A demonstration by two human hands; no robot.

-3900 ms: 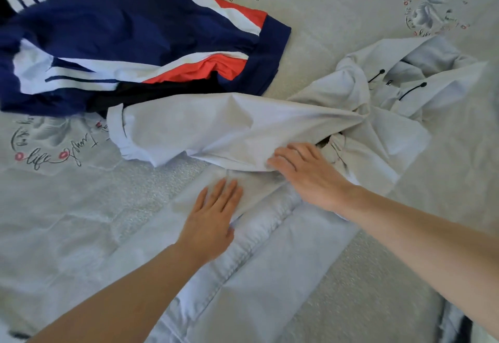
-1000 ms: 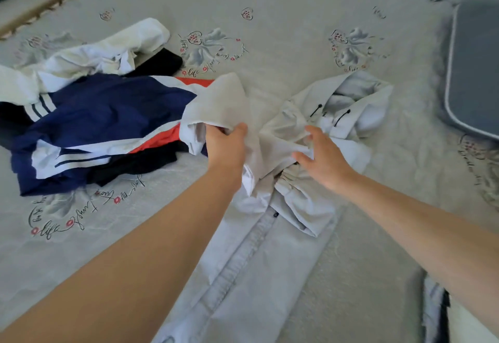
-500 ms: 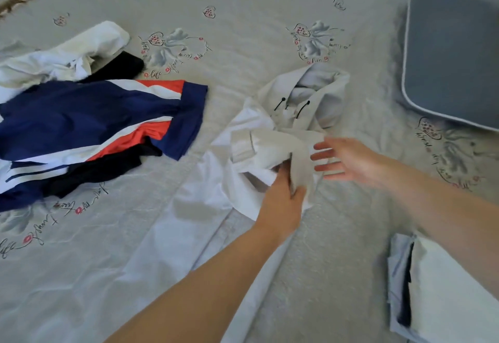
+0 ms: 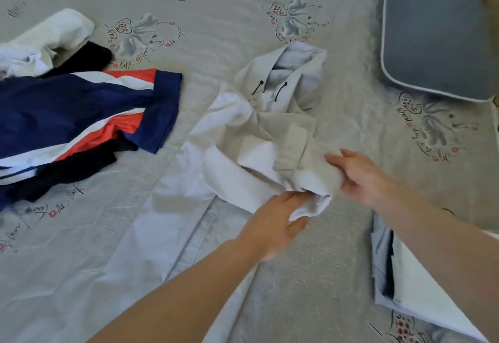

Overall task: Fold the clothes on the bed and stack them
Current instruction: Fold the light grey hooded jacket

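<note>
Left hand [image 4: 272, 224] motion-blurred; we cannot make out its fingertips, tucked under bunched sleeve of pale jacket [image 4: 259, 137]. Right hand [image 4: 356, 175] fingers partly buried in same fabric. Folded stack [image 4: 410, 283] half behind right forearm, cut at bottom edge. Navy striped garment [image 4: 81, 110] and white garment [image 4: 46, 40] cut at left edge. Grey pillow [image 4: 432, 32] clipped top right.
</note>
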